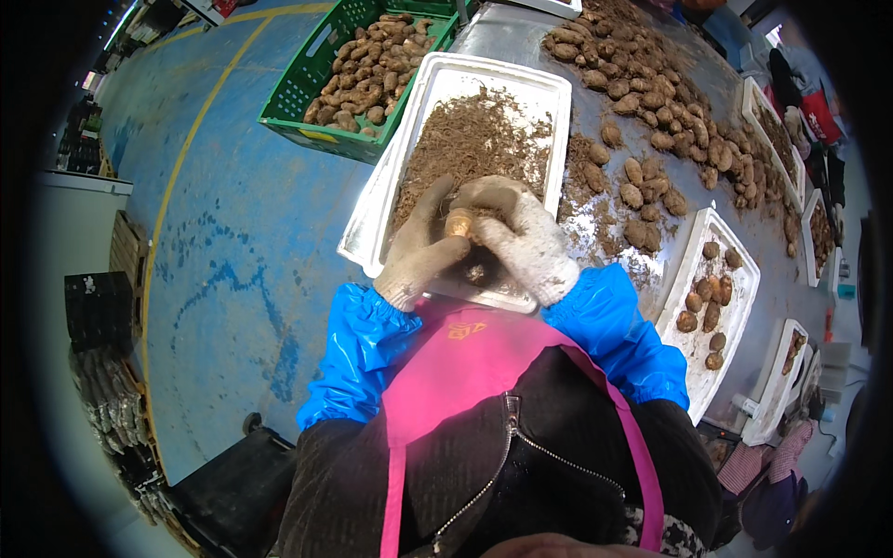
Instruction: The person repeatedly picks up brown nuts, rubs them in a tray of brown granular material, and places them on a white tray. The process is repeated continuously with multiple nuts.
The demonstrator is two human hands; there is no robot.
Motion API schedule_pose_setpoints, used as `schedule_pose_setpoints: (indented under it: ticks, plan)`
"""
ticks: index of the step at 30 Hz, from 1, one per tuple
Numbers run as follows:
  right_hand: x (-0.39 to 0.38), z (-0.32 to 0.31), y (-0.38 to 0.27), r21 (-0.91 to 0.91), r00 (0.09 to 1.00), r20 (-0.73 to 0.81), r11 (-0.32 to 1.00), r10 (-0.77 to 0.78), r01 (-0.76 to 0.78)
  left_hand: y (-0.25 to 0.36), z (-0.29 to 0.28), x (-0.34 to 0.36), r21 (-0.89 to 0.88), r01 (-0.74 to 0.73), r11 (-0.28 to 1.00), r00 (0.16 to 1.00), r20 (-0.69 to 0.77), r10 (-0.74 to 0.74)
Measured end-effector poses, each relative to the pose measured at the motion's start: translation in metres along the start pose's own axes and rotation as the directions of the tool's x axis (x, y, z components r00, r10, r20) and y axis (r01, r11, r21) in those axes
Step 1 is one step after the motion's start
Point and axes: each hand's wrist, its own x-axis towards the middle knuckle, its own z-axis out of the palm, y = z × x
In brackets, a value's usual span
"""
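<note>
Head view: peelings in white tray.

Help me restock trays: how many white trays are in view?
5: one under the hands, one beside the right sleeve, one lower right, two along the table's far edge; more may be hidden.

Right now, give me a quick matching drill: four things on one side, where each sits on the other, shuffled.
Things:
1. green crate
2. white tray of brown trimmings
3. white tray of peeled tubers
4. peeled tuber

Places:
A. between the gloved left hand and right hand
B. on the blue floor
C. under both hands
D. at the person's right

Pairs: 1-B, 2-C, 3-D, 4-A
</note>
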Motion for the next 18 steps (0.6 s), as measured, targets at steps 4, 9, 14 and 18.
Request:
schedule_pose_setpoints:
  ticks: [4, 9, 14, 18]
  plan:
    - [0.018, -0.006, 0.014, -0.399, 0.993, -0.036, 0.913, -0.109, 0.086, 0.005, 0.005, 0.001, -0.072, 0.029, 0.997, 0.999, 0.025, -0.027]
    - [0.02, -0.028, 0.026, -0.306, 0.919, -0.122, 0.867, 0.375, -0.394, 0.005, 0.007, 0.0, -0.44, 0.107, 0.892, 0.994, 0.08, -0.08]
    - [0.007, -0.006, 0.006, 0.284, 0.997, 0.016, 0.956, 0.076, -0.078, -0.003, 0.01, 0.0, -0.588, 0.105, 0.802, 0.994, 0.051, -0.092]
    - [0.01, 0.005, 0.007, 0.246, 0.992, -0.026, 0.961, -0.123, 0.125, -0.005, 0.021, 0.0, -0.708, 0.101, 0.699, 0.995, 0.066, -0.077]
